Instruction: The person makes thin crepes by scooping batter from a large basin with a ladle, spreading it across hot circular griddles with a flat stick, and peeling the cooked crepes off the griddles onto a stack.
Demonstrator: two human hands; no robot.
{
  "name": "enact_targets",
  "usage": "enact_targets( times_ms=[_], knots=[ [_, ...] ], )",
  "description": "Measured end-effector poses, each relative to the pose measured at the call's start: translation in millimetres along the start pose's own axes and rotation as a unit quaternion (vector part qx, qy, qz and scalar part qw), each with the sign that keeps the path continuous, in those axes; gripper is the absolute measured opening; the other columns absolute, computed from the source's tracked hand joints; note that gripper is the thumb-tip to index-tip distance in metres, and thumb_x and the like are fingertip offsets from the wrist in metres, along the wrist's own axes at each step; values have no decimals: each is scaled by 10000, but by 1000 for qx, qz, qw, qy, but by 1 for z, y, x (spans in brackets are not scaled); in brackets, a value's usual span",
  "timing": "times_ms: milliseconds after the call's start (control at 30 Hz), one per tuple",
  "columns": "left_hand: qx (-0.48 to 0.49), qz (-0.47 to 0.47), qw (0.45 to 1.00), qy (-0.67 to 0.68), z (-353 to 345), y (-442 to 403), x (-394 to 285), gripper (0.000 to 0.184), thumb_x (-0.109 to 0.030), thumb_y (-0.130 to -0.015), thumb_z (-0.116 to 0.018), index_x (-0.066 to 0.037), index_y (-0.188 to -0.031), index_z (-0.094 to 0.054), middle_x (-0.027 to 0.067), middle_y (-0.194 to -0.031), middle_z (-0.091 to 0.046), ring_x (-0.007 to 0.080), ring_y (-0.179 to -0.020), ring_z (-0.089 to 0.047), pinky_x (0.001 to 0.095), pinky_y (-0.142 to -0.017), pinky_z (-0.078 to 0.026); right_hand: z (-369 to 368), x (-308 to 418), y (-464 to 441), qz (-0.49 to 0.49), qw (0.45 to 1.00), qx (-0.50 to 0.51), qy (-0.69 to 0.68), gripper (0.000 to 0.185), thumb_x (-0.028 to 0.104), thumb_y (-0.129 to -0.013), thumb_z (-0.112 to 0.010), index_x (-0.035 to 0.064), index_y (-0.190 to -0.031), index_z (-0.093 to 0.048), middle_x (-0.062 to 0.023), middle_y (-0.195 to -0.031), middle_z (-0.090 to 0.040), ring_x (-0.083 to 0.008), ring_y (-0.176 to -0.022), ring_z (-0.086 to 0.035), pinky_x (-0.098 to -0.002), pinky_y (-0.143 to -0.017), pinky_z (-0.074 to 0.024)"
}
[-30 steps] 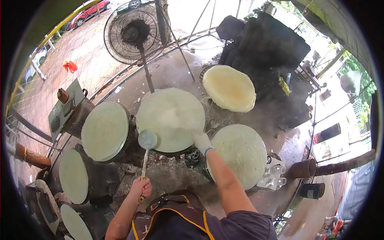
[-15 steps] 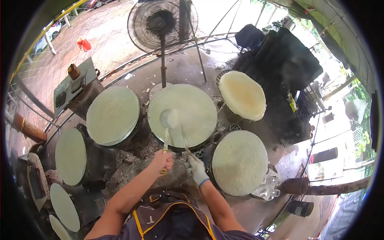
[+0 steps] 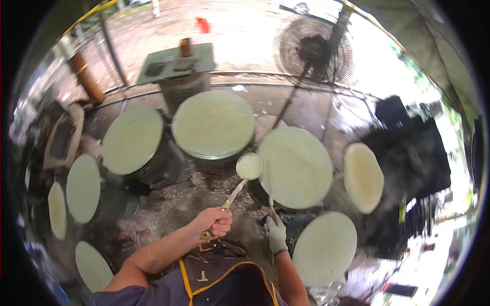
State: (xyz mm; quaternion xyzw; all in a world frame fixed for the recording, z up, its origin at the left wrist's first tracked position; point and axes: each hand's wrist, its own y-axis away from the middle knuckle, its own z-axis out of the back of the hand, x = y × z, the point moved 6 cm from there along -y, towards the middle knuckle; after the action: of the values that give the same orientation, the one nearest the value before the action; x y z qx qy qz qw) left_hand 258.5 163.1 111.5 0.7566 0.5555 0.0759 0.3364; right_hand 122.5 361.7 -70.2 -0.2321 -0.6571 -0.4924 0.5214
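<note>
My left hand [image 3: 217,222] is bare and closed round the handle of a metal ladle [image 3: 235,196]. Pale batter [image 3: 250,166] fills the ladle's bowl, which hangs at the gap between two round griddles. A white glove covers my right hand [image 3: 276,233], its fingers closed on a thin, stick-like tool [image 3: 271,202] whose far end reaches the front edge of the right-hand griddle [image 3: 296,166]. Pale batter or crepe covers that griddle. Left of the ladle, another pale round sheet covers a second griddle [image 3: 213,125].
More pale-topped griddles [image 3: 133,140] curve round on the left, and one [image 3: 325,250] is at lower right. A browned flat round [image 3: 363,177] lies at right, beside a black-draped stack [image 3: 408,158]. A standing fan [image 3: 314,50] and a metal-topped stand [image 3: 176,64] are behind.
The view has turned left, so the griddles and fan appear farther right. The ladle has left the fan-side griddle's surface and now holds batter at its left edge.
</note>
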Motion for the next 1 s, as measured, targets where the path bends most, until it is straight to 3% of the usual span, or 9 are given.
enact_targets(
  times_ms=[200, 233, 400, 467, 533, 733, 767, 867, 1000],
  knots=[
    [-100, -159, 979, 83, 101, 89, -57, 107, -64, -902, -514, -97, -865, -420, -25, -617, -383, 45, -431, -343, 209, -364, -294, -137, 39, -16, -197, 978, 66, -28, 303, 187, -885, -630, 57, -1155, -590, 32, -674, -536, -38, -521, -456, -205, -444, -339],
    [-128, -179, 971, 98, 122, 105, -70, 103, -53, -896, -513, -98, -880, -422, -22, -617, -384, 49, -428, -344, 215, -361, -294, -167, 31, -40, -154, 983, 93, -30, 195, 195, -877, -644, 75, -1027, -609, 40, -649, -530, -68, -459, -441, -250, -395, -331],
    [-227, -266, 923, 159, 234, 177, -130, 120, -27, -875, -506, -105, -915, -425, -12, -613, -384, 60, -412, -331, 225, -345, -282, -389, 65, -137, 1, 970, 238, 59, 224, 175, -879, -634, 48, -1060, -602, 8, -690, -566, -91, -518, -511, -235, -451, -390],
    [-244, -299, 904, 187, 267, 209, -149, 120, -26, -870, -506, -107, -914, -428, -12, -611, -385, 62, -408, -332, 226, -341, -281, -476, 86, -164, -26, 963, 253, 84, 406, 196, -833, -629, 12, -1193, -589, -66, -966, -641, -136, -852, -577, -267, -735, -463],
    [-276, -327, 884, 189, 290, 240, -166, 113, -36, -872, -509, -106, -920, -435, -14, -611, -386, 63, -408, -340, 223, -340, -285, -544, 121, -187, 68, 955, 197, 213, 406, 171, -839, -649, 32, -1212, -565, -37, -824, -633, -144, -714, -596, -284, -639, -476],
    [-290, -399, 835, 244, 347, 293, -189, 103, -42, -877, -505, -100, -942, -451, -13, -622, -391, 59, -403, -348, 221, -333, -303, -632, 95, -228, 150, 935, 160, 279, 501, 168, -823, -618, 47, -1299, -517, -154, -1052, -668, -239, -933, -635, -320, -827, -474],
    [-288, -405, 829, 256, 352, 297, -191, 102, -41, -877, -503, -98, -944, -450, -13, -624, -393, 58, -403, -348, 220, -331, -305, -636, 95, -222, 322, 851, 29, 414, 506, 170, -822, -617, 61, -1305, -513, -158, -1091, -660, -252, -996, -625, -323, -859, -464],
    [-297, -410, 816, 278, 364, 306, -197, 98, -38, -881, -494, -91, -951, -450, -9, -631, -397, 56, -403, -348, 215, -327, -309, -637, 155, -165, 114, 915, 204, 329, 555, 234, -808, -578, 143, -1348, -482, -219, -1265, -543, -362, -1055, -583, -379, -902, -440],
    [-276, -419, 818, 282, 369, 311, -204, 88, -34, -886, -484, -82, -955, -459, -5, -633, -397, 54, -409, -348, 210, -329, -309, -615, 133, -191, 95, 981, 163, -36, 446, 136, -869, -568, 61, -1304, -506, -140, -1200, -593, -264, -1007, -593, -336, -867, -452]
  ],
)
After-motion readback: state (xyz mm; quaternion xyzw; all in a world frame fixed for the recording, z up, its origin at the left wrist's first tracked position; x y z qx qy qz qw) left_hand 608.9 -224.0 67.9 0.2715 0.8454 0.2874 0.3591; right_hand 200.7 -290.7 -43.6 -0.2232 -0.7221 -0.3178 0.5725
